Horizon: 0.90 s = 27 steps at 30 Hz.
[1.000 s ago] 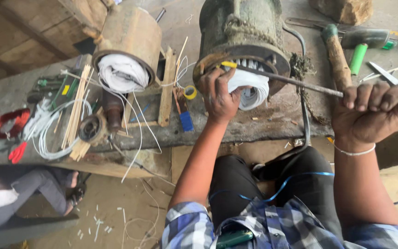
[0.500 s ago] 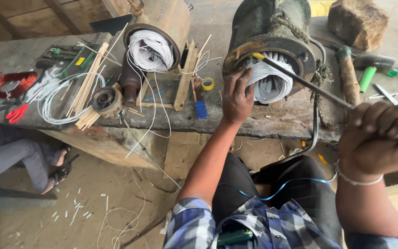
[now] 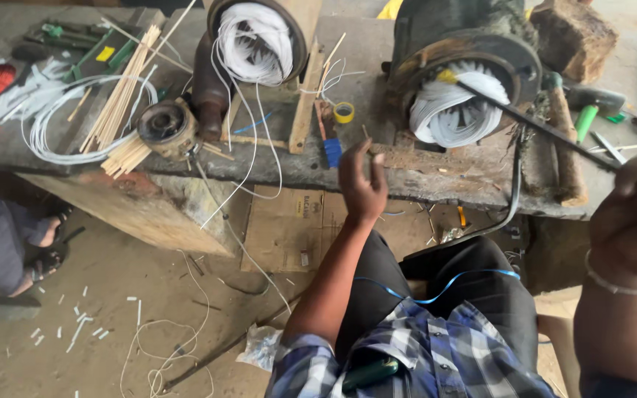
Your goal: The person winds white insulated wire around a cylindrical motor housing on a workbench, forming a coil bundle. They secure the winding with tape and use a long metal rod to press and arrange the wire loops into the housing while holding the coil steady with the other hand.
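My right hand is closed around a long dark rod at the right edge. The rod's yellow tip rests on the white winding inside the rusty motor stator on the bench. My left hand hangs in the air just in front of the bench edge, below and left of that stator. Its fingers are loosely curled and apart, and it holds nothing that I can see. A second stator with white windings and trailing wires stands further left.
On the concrete bench lie a bundle of bamboo strips, a coil of white wire, a round metal cap, a yellow tape roll, a wooden-handled hammer and a green-handled tool. Another person's legs are at the left.
My left hand has come off the stator winding and dropped back toward the bench edge. My right hand and the rod have shifted lower and to the right.
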Available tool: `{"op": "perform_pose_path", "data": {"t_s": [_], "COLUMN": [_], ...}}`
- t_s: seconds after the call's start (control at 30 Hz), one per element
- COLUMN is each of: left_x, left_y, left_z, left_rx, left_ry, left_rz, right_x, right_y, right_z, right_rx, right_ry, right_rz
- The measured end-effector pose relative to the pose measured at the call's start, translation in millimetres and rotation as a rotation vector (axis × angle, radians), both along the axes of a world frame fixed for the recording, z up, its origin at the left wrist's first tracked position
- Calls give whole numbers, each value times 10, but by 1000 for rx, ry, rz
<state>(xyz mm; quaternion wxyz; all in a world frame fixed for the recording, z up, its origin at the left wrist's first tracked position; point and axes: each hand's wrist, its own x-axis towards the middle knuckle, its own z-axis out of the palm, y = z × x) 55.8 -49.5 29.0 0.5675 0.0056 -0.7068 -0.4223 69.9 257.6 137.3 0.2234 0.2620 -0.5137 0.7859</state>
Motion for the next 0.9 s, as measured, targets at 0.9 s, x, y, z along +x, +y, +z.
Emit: {"op": "perform_pose_path", "data": {"t_s": [0.9], "left_x": [364], "left_y": [-432], "left_z": [-484], "left_rx": [-27], "left_ry": [-76], "left_rz": [-90], "right_x": [-629], "right_y": [-1593], "right_z": [964], "right_rx": [682], "right_ry": [-231], "right_rz": [220]}}
